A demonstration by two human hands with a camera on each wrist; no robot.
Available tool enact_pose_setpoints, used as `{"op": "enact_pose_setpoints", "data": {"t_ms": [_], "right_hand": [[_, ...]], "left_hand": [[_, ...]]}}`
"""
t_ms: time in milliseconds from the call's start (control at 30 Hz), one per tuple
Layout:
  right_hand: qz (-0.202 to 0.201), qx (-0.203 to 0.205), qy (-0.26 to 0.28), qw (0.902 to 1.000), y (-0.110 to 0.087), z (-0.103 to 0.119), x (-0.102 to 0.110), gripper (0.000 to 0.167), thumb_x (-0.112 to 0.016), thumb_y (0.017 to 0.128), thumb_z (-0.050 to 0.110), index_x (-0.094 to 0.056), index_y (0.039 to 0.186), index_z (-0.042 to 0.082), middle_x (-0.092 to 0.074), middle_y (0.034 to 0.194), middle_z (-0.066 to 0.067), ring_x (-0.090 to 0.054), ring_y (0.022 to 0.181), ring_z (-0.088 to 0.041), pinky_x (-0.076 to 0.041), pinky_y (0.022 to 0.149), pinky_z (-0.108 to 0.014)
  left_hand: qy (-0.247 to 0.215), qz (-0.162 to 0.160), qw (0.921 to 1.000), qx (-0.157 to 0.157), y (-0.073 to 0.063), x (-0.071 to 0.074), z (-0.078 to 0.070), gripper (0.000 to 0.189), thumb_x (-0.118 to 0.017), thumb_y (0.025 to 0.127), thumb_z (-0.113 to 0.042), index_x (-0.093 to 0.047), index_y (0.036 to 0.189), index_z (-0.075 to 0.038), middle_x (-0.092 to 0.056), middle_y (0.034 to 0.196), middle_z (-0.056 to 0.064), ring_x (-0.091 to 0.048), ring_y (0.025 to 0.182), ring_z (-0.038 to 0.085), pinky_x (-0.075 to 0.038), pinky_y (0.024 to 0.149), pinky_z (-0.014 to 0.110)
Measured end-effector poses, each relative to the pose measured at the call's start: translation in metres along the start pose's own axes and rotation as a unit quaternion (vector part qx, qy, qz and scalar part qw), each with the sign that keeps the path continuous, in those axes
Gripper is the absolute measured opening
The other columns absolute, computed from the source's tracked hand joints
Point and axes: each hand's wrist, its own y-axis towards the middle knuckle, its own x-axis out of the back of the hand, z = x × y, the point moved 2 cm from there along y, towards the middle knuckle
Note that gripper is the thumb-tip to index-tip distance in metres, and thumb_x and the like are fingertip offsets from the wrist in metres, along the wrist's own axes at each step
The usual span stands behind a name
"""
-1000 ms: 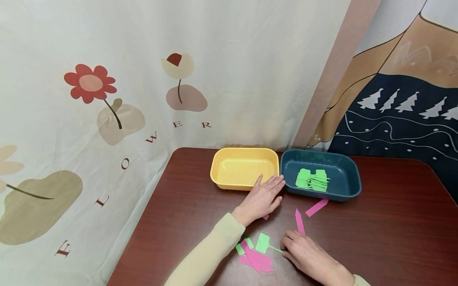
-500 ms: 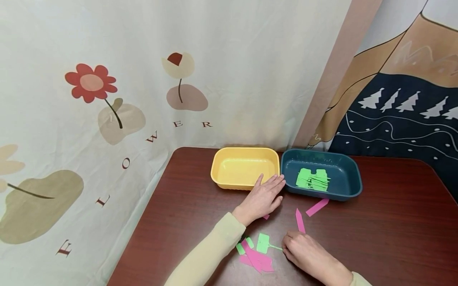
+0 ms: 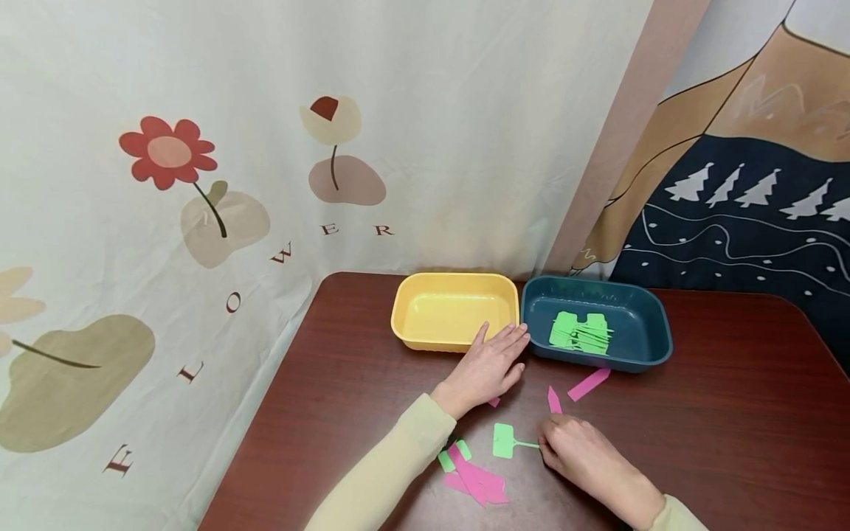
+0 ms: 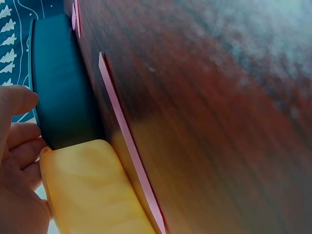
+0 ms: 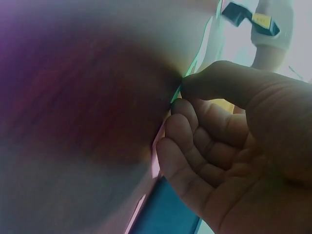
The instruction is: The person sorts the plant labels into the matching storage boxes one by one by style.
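My right hand (image 3: 584, 451) pinches the thin stem of a green T-shaped plant label (image 3: 502, 440) between thumb and forefinger, low over the table. Its flat head points left. In the right wrist view the other fingers (image 5: 178, 131) are curled toward the palm. My left hand (image 3: 483, 365) rests with extended fingers at the adjoining rims of a yellow bin (image 3: 425, 345) and a dark teal bin (image 3: 640, 317). A stack of green plant labels (image 3: 580, 333) lies inside the teal bin, while the yellow one holds nothing.
A pink pointed label (image 3: 554, 399) lies just beyond my right hand, another pink label (image 3: 589, 384) before the teal bin. One pink strip (image 4: 129, 141) lies beside the bins, mostly under my left hand. Overlapping pink labels (image 3: 488, 483) and green labels (image 3: 445, 462) lie nearer the body.
My right hand has shifted right and slightly away from the body, drawing the green label along with it. The left hand stays where it was.
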Motion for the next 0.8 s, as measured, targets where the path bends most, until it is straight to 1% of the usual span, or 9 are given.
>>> {"op": "enact_pose_setpoints", "data": {"t_ms": [100, 167, 233, 367, 533, 633, 800], "right_hand": [[-0.01, 0.007, -0.018, 0.9998, 0.0, -0.003, 0.003, 0.028, -0.081, 0.08, 0.005, -0.056, 0.071, 0.016, -0.048, 0.067, 0.006, -0.049, 0.059, -0.011, -0.047, 0.054, -0.03], [-0.012, 0.011, -0.029, 0.9994, 0.001, -0.002, 0.005, 0.025, -0.084, 0.08, 0.011, -0.06, 0.076, 0.016, -0.051, 0.072, 0.006, -0.051, 0.064, -0.011, -0.049, 0.058, -0.031], [-0.013, 0.014, -0.037, 0.9991, 0.004, 0.001, 0.006, 0.026, -0.087, 0.08, 0.019, -0.062, 0.082, 0.015, -0.054, 0.077, 0.005, -0.054, 0.07, -0.013, -0.052, 0.063, -0.033], [0.002, 0.022, -0.027, 0.9994, 0.013, 0.01, 0.005, 0.032, -0.088, 0.08, 0.033, -0.066, 0.093, 0.014, -0.055, 0.088, 0.005, -0.055, 0.08, -0.013, -0.054, 0.072, -0.036], [0.023, 0.029, -0.012, 0.9992, 0.025, 0.02, -0.003, 0.043, -0.088, 0.08, 0.041, -0.069, 0.102, 0.01, -0.058, 0.094, 0.003, -0.054, 0.085, -0.015, -0.052, 0.076, -0.037], [0.036, 0.027, -0.013, 0.9989, 0.03, 0.023, -0.007, 0.046, -0.09, 0.077, 0.042, -0.069, 0.101, 0.009, -0.057, 0.093, 0.001, -0.052, 0.083, -0.017, -0.049, 0.074, -0.037], [0.045, 0.035, -0.024, 0.9981, 0.036, 0.023, -0.009, 0.048, -0.094, 0.072, 0.039, -0.065, 0.094, 0.008, -0.052, 0.088, 0.0, -0.047, 0.076, -0.017, -0.046, 0.069, -0.035]], "left_hand": [[0.002, 0.0, 1.0, 0.0, 0.0, 0.0, 0.0, 0.051, -0.056, 0.106, -0.037, -0.055, 0.151, -0.013, -0.044, 0.161, 0.001, -0.038, 0.15, 0.016, -0.027, 0.121, 0.055], [0.004, 0.0, 1.0, 0.0, 0.0, 0.0, 0.0, 0.05, -0.055, 0.107, -0.037, -0.055, 0.151, -0.013, -0.044, 0.161, 0.001, -0.038, 0.15, 0.016, -0.028, 0.121, 0.055], [0.004, 0.001, 1.0, 0.0, 0.0, 0.0, 0.0, 0.051, -0.055, 0.107, -0.037, -0.054, 0.152, -0.013, -0.043, 0.161, 0.0, -0.038, 0.15, 0.015, -0.027, 0.121, 0.055], [0.004, 0.007, 1.0, 0.001, 0.0, 0.0, 0.0, 0.051, -0.054, 0.107, -0.038, -0.053, 0.153, -0.014, -0.042, 0.162, 0.0, -0.036, 0.151, 0.015, -0.026, 0.122, 0.055], [0.002, 0.012, 0.9999, 0.002, 0.0, -0.001, 0.0, 0.052, -0.054, 0.107, -0.038, -0.052, 0.153, -0.014, -0.041, 0.163, 0.0, -0.035, 0.151, 0.015, -0.025, 0.122, 0.055], [0.001, 0.012, 0.9999, 0.001, 0.0, -0.002, 0.0, 0.052, -0.055, 0.107, -0.038, -0.052, 0.153, -0.014, -0.041, 0.163, 0.0, -0.035, 0.151, 0.016, -0.025, 0.122, 0.055], [0.005, 0.009, 0.9999, 0.0, 0.001, -0.002, 0.0, 0.052, -0.055, 0.107, -0.038, -0.053, 0.153, -0.014, -0.042, 0.162, 0.0, -0.036, 0.151, 0.016, -0.026, 0.122, 0.055]]}}
